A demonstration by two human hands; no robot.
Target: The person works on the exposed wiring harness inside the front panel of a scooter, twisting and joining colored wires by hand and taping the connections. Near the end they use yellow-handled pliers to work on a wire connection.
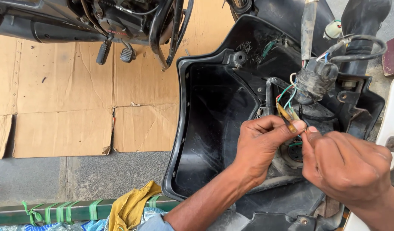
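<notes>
My left hand [261,145] pinches a small yellowish wire connector [287,117] between thumb and fingers, inside a black plastic scooter body panel [205,115]. My right hand [347,164] meets it from the right, fingertips closed on the same wire ends. Green, red and white wires [288,95] run up from the connector to a taped black wiring bundle [314,79]. What lies under my hands is hidden.
Flattened cardboard [77,94] covers the floor at left. A motorcycle's underside with footpegs [115,51] sits at the top left. A yellow cloth [130,205] and a green-strapped bar [60,211] lie at the bottom. White bodywork [392,115] stands at right.
</notes>
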